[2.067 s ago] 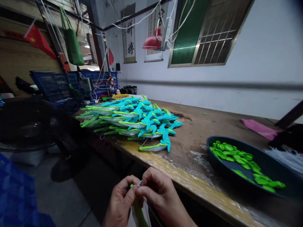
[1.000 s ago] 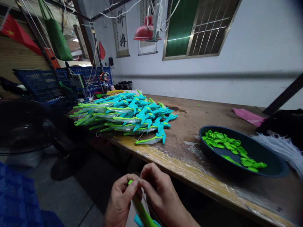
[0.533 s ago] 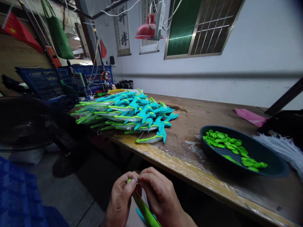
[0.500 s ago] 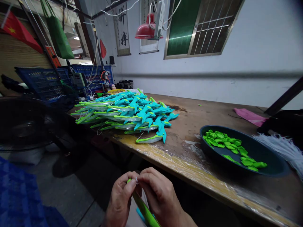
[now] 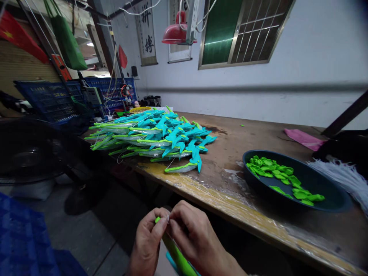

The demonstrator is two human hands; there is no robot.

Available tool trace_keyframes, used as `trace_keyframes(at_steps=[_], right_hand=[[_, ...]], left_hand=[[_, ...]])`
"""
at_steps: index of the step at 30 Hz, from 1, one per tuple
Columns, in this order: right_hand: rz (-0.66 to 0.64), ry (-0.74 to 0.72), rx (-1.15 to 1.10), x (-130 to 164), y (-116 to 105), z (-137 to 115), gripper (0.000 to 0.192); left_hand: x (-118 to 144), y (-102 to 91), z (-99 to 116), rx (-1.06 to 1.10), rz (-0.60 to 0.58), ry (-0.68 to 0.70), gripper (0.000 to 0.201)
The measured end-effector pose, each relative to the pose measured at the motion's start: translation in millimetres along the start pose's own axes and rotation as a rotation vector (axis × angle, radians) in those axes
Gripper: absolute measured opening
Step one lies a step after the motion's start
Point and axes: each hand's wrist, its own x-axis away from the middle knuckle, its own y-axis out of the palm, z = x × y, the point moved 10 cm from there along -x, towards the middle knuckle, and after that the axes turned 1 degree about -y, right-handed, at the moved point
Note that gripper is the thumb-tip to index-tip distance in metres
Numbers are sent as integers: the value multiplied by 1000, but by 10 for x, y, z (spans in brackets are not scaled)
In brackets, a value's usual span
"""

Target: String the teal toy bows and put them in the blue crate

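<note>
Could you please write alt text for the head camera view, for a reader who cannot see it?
Two bare hands meet below a wooden workbench: the left hand holds a green toy piece while the right hand pinches at its tip. On the bench lie a pile of teal-and-green toys and a dark tray of green parts.

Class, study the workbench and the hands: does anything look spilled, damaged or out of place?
One small green piece lies alone on the wooden bench, apart from the green pieces in the dark tray. The bench's front edge looks worn and stained. Nothing else stands out.
</note>
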Motion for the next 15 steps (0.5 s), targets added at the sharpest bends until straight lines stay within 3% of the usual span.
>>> trace_keyframes(at_steps=[12, 15], right_hand=[[152, 20, -40, 67, -114, 59, 16], [125, 9, -54, 65, -110, 35, 10]], left_hand=[[-22, 5, 14, -58, -6, 9, 28], [-21, 25, -6, -59, -44, 5, 26]])
